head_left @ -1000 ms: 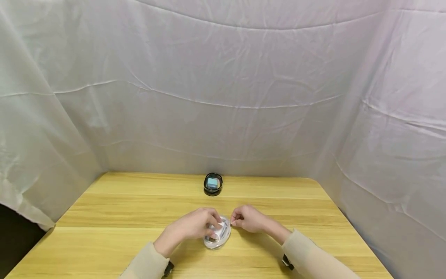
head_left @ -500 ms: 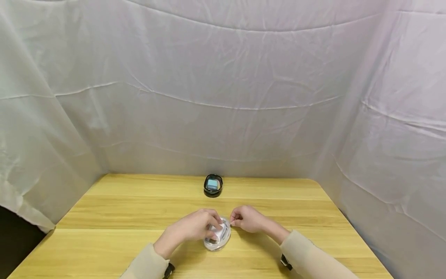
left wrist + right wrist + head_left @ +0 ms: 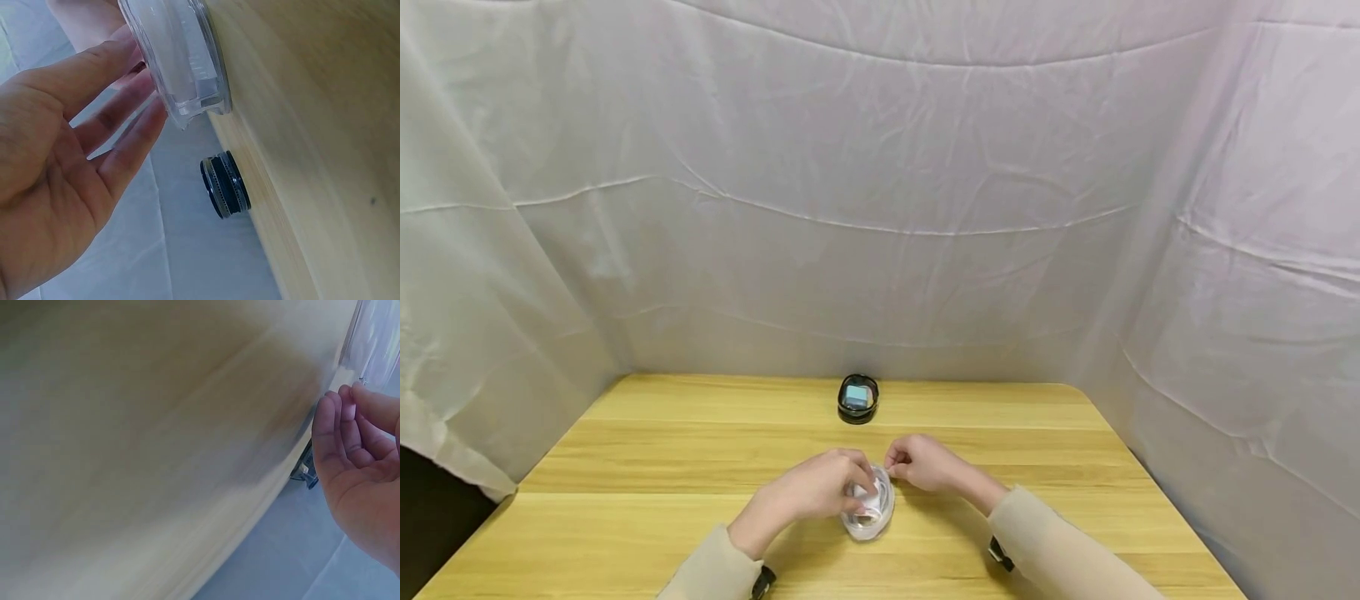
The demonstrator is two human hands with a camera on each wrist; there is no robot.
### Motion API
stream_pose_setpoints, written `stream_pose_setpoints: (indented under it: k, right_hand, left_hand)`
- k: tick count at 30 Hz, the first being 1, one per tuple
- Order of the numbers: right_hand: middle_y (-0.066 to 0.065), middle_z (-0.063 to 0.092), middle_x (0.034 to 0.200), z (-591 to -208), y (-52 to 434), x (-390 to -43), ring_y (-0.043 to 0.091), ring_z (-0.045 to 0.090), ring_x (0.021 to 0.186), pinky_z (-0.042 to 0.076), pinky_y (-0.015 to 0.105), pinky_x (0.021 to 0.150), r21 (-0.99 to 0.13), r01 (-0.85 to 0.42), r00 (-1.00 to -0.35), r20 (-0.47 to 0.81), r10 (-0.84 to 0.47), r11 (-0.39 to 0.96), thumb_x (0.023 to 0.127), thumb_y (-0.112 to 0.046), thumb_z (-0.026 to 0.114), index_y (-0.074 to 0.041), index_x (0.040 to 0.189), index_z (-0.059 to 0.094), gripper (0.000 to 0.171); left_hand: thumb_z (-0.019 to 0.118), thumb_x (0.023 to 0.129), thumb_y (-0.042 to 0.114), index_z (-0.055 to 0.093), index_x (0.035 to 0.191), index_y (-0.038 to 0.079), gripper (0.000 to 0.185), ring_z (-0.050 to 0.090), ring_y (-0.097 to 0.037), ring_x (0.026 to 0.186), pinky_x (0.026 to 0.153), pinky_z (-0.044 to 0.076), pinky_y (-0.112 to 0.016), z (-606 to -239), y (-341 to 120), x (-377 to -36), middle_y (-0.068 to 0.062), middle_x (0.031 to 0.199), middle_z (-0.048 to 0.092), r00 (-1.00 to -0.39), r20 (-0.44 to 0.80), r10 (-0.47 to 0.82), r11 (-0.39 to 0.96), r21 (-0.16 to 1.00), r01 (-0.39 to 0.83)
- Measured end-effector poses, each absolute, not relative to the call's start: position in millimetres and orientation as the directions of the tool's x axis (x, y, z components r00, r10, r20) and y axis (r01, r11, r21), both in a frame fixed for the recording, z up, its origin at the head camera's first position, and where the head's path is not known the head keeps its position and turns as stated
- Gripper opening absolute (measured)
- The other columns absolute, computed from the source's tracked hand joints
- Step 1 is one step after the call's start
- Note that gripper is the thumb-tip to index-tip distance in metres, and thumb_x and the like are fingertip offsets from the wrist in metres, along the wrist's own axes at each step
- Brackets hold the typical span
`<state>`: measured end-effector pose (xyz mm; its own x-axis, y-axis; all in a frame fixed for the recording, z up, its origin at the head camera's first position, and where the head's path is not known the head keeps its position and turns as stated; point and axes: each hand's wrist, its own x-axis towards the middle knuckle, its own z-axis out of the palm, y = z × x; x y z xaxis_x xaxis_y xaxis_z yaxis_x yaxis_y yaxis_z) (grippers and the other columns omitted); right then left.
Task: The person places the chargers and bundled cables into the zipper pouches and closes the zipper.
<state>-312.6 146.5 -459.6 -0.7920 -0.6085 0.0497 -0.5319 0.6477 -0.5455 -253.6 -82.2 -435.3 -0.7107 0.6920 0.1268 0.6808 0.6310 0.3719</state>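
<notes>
A clear oval plastic case with something white inside lies on the table in front of me. My left hand reaches over it from the left, its spread fingers and thumb resting on the upper face. In the left wrist view, these fairly straight fingers touch the case wall. At the far right rim, the thumb and forefinger of my right hand pinch a small bit of the case's edge. A tiny tip shows by the right fingertips in the right wrist view; its kind is unclear.
A dark round container with a clear top and a pale blue label stands near the back of the wooden table. Grey cloth hangs behind the table and along both sides.
My right hand has moved slightly left and away from me along the case's rim. The case has shifted slightly beneath my left hand, which stays in place. The dark container has not moved.
</notes>
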Motion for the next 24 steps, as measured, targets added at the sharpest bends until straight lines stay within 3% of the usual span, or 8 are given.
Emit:
stream_pose_setpoints:
  k: [8,13,24]
  right_hand:
    - [-0.007,0.068,0.081,-460.4,135.5,-316.9,0.004,0.056,0.073,0.052,0.024,0.07,-0.531,-0.567,-0.771,0.075,-0.632,0.629,0.094,-0.002,0.069,-0.012,0.089,0.071,0.011]
    - [-0.006,0.069,0.082,-461.6,134.8,-318.3,0.004,0.057,0.074,0.052,0.023,0.071,-0.544,-0.563,-0.769,0.069,-0.635,0.622,0.094,-0.002,0.069,-0.012,0.089,0.071,0.011]
    - [-0.006,0.068,0.081,-463.1,139.5,-318.8,0.005,0.058,0.074,0.053,0.024,0.072,-0.559,-0.558,-0.767,0.067,-0.638,0.613,0.094,-0.004,0.072,-0.009,0.09,0.072,0.007]
  left_hand:
    - [0.085,0.085,0.01,0.082,0.107,0.013,0.022,0.064,-0.015,0.114,0.1,0.055,-0.031,-437.1,-82.0,-255.9,0.0,0.121,0.071,-0.685,0.153,0.713,0.598,0.379,0.707]
    - [0.085,0.085,0.013,0.082,0.107,0.015,0.021,0.063,-0.015,0.117,0.102,0.054,-0.033,-439.7,-83.1,-257.1,0.003,0.122,0.071,-0.703,0.149,0.695,0.611,0.393,0.687]
    - [0.086,0.083,0.016,0.082,0.105,0.016,0.022,0.065,-0.016,0.113,0.099,0.056,-0.034,-438.4,-82.5,-255.7,0.005,0.118,0.071,-0.714,0.154,0.683,0.611,0.416,0.674]
